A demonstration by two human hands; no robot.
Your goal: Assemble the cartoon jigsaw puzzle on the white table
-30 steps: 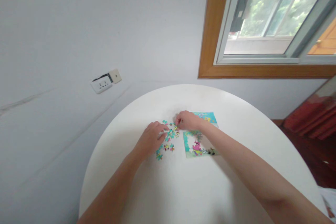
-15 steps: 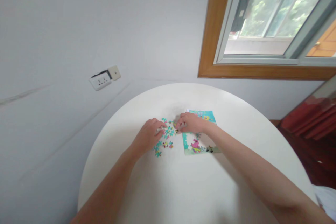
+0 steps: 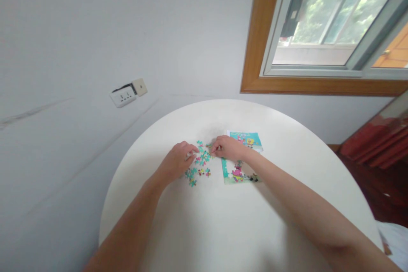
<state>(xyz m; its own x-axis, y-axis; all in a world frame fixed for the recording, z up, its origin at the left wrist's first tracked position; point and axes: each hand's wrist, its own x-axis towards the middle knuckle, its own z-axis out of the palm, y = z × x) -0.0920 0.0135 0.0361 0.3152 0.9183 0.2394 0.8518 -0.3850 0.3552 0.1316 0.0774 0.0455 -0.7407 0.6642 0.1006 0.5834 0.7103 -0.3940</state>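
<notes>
Loose jigsaw puzzle pieces (image 3: 204,159), mostly turquoise with some pink and yellow, lie scattered on a white round table. My left hand (image 3: 178,159) rests at the left side of the pile, thumb and fingers apart, nothing seen between them. At the pile's upper right, my right hand (image 3: 228,147) has its fingertips pinched together at a puzzle piece, which they mostly hide. Under my right forearm lies a partly assembled puzzle (image 3: 227,174), with a turquoise left edge and a pink figure low down. Its right part is hidden by the arm.
Behind the right wrist is a turquoise picture sheet (image 3: 258,139) with a yellow cartoon figure. The white table (image 3: 204,229) stands near a wall with a socket (image 3: 123,96) and a wood-framed window (image 3: 255,80). A red curtain (image 3: 379,136) hangs at right.
My left hand has drawn back slightly to the left, uncovering more pieces. My right hand's fingers have closed together; the hand has shifted only a little. The camera view has moved slightly.
</notes>
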